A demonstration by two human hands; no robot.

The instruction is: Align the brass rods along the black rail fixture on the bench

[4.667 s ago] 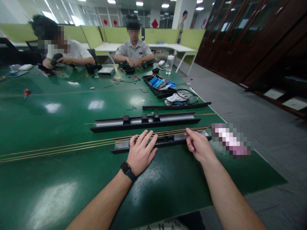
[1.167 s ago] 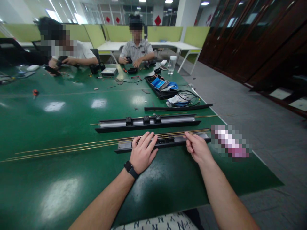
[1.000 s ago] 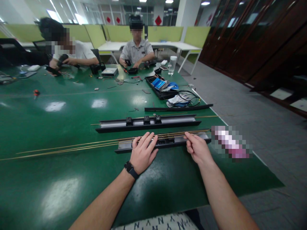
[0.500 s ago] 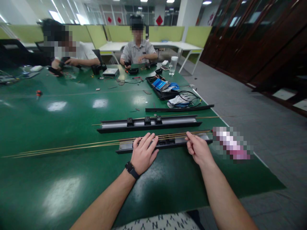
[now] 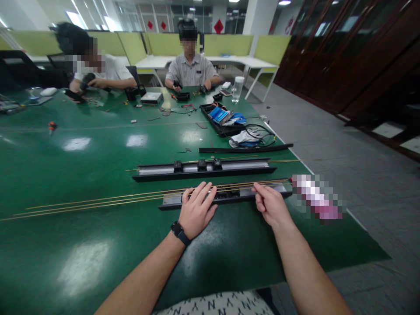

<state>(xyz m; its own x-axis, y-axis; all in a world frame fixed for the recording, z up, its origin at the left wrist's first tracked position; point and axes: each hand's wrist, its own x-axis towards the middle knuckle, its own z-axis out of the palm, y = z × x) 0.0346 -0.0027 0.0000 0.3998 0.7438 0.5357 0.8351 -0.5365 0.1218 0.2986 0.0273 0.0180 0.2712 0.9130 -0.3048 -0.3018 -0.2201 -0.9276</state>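
Observation:
My left hand [image 5: 198, 210] lies flat, fingers stretched out, over several thin brass-coloured rods [image 5: 98, 199] and the near black rail [image 5: 170, 202]. Pinched fingers of my right hand [image 5: 271, 203] close on a rod farther right along the same rail. The rods run lengthwise over the rail and reach far left across the table, their left ends uneven. Dark blocks [image 5: 234, 193] sit in the rail's channel between my hands, partly covered by the rods. Just behind lies a second black rail [image 5: 157, 173] with three black blocks [image 5: 201, 165] in it.
A black strip [image 5: 246, 148] lies beyond the rails on the green table [image 5: 98, 157]. Farther back are a black tray [image 5: 213, 121] of blue items, gloves [image 5: 244, 139] and a bottle [image 5: 236, 89]. A blurred pink object [image 5: 318, 197] lies right. Two people sit opposite.
The rods' left ends have shifted and are now more staggered, one reaching farther left. My right hand has moved very slightly left; my left hand stays in place.

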